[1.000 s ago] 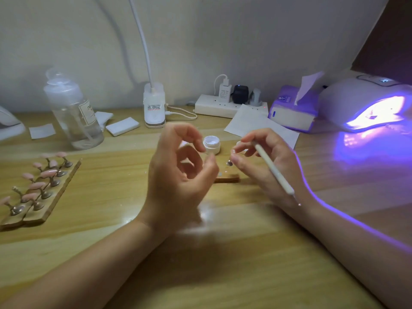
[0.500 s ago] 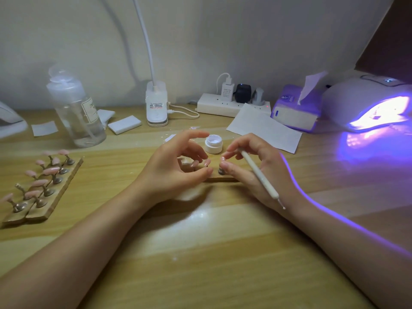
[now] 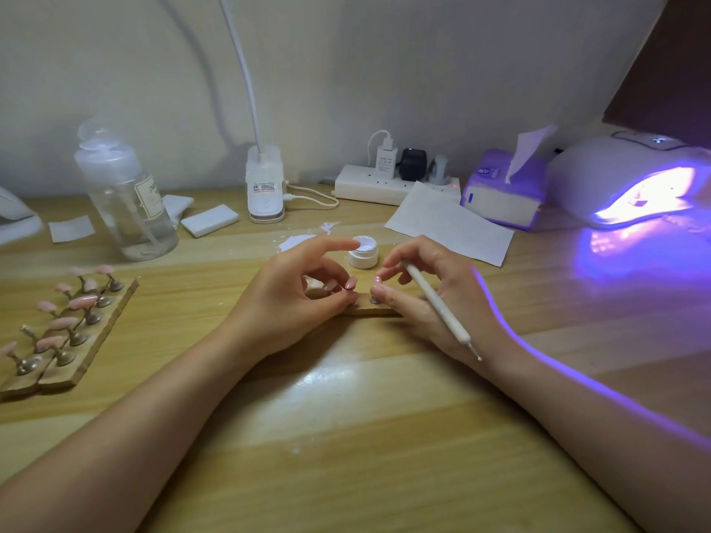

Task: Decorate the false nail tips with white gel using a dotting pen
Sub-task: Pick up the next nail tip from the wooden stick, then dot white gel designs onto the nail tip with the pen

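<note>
A small wooden strip (image 3: 369, 310) lies at the table's middle, mostly hidden by my hands. My left hand (image 3: 300, 298) rests on its left part, thumb and fingers pinched low on it. My right hand (image 3: 427, 290) holds a white dotting pen (image 3: 438, 302) that lies back across the palm, its metal tip toward my wrist. That hand's fingertips pinch a small metal nail stand (image 3: 374, 300) on the strip. An open white gel pot (image 3: 363, 252) stands just behind both hands. At the left, a wooden holder (image 3: 96, 340) carries several pink nail tips (image 3: 82, 302) on stands.
A clear bottle (image 3: 127, 201) stands at the back left, with white pads (image 3: 209, 221) beside it. A lamp base (image 3: 265, 190), a power strip (image 3: 384, 184), a sheet of paper (image 3: 450, 225), a tissue box (image 3: 504, 194) and a lit UV lamp (image 3: 635, 182) line the back.
Both hands came down from above the table onto the wooden strip. The metal stand in my right fingers went down onto the strip with them.
</note>
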The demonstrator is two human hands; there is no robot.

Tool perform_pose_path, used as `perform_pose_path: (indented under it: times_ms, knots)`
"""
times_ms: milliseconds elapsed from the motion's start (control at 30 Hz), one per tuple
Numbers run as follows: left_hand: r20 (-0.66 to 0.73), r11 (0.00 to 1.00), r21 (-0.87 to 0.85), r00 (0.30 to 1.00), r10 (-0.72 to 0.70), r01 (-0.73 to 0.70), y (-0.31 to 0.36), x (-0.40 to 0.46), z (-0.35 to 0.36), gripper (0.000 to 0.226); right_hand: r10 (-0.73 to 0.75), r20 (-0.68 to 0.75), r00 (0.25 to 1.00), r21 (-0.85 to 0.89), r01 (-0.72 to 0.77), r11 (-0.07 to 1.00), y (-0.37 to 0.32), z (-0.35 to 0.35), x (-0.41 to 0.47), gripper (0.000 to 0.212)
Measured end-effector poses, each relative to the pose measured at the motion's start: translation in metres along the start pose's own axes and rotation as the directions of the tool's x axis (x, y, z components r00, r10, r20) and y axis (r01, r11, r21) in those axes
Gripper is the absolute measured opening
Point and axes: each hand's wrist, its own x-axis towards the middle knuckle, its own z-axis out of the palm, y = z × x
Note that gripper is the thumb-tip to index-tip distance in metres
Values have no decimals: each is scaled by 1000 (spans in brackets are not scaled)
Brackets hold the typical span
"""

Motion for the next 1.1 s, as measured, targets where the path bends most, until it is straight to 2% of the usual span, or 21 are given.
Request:
perform_pose_path:
  times_ms: [267,467,667,767,867,967,1100]
  knots:
    - [-21,998,56,1000,16,-14,0,-1,0,45,25,8,1000,46,-25,999,-3,0,-1,26]
    - [-30,995,97,999,-22,25,3,-3,0,41,30,-86,996,54,-25,998,-4,1,-3,27]
    - [-16,989,143,999,-32,34,8,-3,1,41,73,-153,986,-11,-75,997,0,2,-6,15]
    - [-19,984,180,1000,4,-1,10,-3,2,45,96,-152,984,-37,-103,994,0,2,-7,9]
    - [-28,975,222,999,33,-26,9,-4,2,48,102,-148,984,-56,-111,992,2,2,-6,13]
    - [-58,949,305,993,101,-79,11,-6,5,40,104,-133,986,-63,-113,992,3,2,-6,16]
    - [-144,926,333,961,235,-176,17,-6,5,28,112,-152,982,47,-106,993,3,1,-5,16]
